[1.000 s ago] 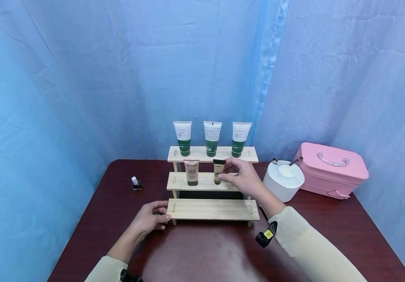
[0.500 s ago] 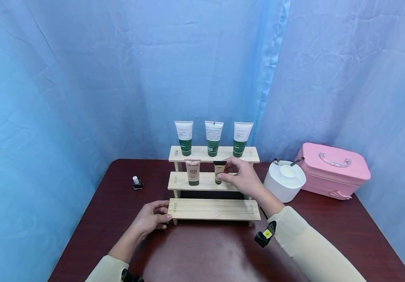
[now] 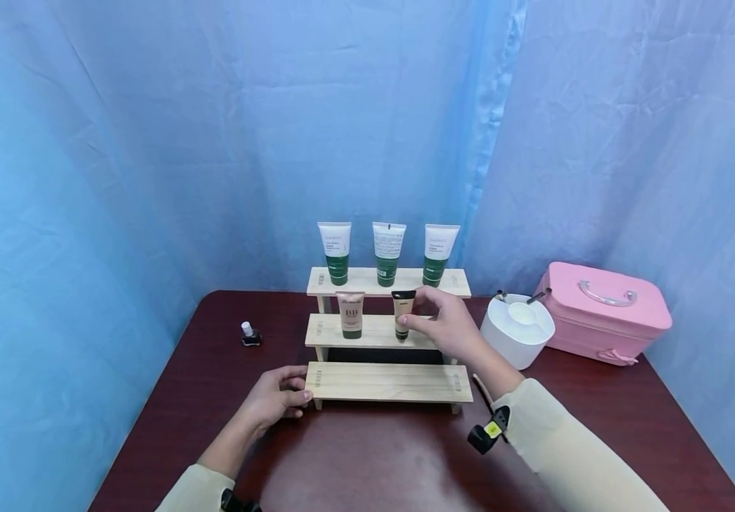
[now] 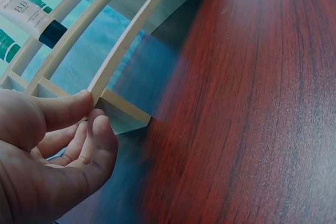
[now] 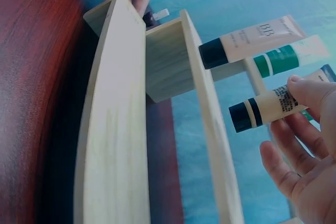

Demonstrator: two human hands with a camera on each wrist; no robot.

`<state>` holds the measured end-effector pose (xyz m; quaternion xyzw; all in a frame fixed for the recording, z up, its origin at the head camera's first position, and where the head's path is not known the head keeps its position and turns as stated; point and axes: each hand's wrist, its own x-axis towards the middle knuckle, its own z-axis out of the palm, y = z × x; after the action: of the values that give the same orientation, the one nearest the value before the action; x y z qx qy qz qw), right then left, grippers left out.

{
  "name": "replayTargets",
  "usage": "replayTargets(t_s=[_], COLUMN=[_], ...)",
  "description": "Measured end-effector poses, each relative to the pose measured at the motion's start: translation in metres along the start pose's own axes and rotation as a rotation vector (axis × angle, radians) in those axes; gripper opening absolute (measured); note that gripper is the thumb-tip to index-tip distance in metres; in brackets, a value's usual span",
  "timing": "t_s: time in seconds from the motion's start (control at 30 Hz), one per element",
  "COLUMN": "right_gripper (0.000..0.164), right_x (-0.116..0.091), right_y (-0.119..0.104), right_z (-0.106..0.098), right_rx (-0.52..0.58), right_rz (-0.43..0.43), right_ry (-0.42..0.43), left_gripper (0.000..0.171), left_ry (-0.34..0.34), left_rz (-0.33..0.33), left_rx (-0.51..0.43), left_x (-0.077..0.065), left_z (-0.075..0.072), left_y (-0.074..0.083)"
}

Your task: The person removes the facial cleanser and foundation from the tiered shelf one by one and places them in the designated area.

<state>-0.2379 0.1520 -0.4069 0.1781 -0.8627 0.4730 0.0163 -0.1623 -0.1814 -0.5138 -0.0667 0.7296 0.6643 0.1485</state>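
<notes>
My right hand [image 3: 449, 324] pinches a small beige tube [image 3: 403, 313] with a black cap between thumb and fingers, cap down, close over the middle step of a three-step wooden display rack [image 3: 387, 380]. In the right wrist view this tube [image 5: 273, 103] leans in the fingertips, its cap right at the step. Left of it, a pinkish BB cream tube [image 3: 351, 315] stands cap down on the same step. My left hand [image 3: 276, 395] grips the left end of the lowest step, thumb on top and fingers below, as the left wrist view shows.
Three white-and-green tubes [image 3: 388, 252] line the top step. A small dark bottle with a white cap [image 3: 250, 334] stands at the left of the table. On the right are a white round holder [image 3: 513, 334] with brushes and a pink case [image 3: 604, 313].
My right hand has shifted the small beige tube slightly right and toward the front of the middle step. The left hand keeps its hold on the rack.
</notes>
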Motion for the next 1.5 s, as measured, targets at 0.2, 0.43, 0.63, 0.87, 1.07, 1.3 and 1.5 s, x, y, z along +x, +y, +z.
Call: replayTargets(t_s=[0.2, 0.43, 0.63, 0.87, 1.07, 1.3, 1.5], right_gripper=[0.027, 0.032, 0.032, 0.032, 0.035, 0.046, 0.051], right_x=[-0.008, -0.026, -0.056, -0.097, -0.125, -0.147, -0.158], right_y=[-0.005, 0.006, 0.036, 0.077, 0.111, 0.135, 0.15], right_z=[-0.021, -0.054, -0.078, -0.104, -0.116, -0.119, -0.118], right_rx=[0.016, -0.036, -0.092, -0.14, -0.199, -0.127, -0.137], right_rz=[-0.042, -0.075, -0.011, 0.037, 0.073, 0.247, 0.339], right_ry=[0.008, 0.043, 0.068, 0.094, 0.136, 0.101, 0.076], left_gripper=[0.057, 0.057, 0.055, 0.055, 0.054, 0.054, 0.054], left_ry=[0.006, 0.009, 0.019, 0.006, 0.024, 0.032, 0.033], left_rz=[0.001, -0.002, -0.01, -0.005, -0.02, -0.028, -0.031], left_rx=[0.0, -0.009, 0.001, 0.004, 0.007, 0.013, 0.022], left_x=[-0.001, -0.001, 0.0, -0.001, -0.001, -0.001, -0.003], left_z=[0.0, 0.001, 0.0, 0.0, 0.002, 0.001, 0.002], left_y=[0.003, 0.005, 0.003, 0.003, 0.004, 0.003, 0.004])
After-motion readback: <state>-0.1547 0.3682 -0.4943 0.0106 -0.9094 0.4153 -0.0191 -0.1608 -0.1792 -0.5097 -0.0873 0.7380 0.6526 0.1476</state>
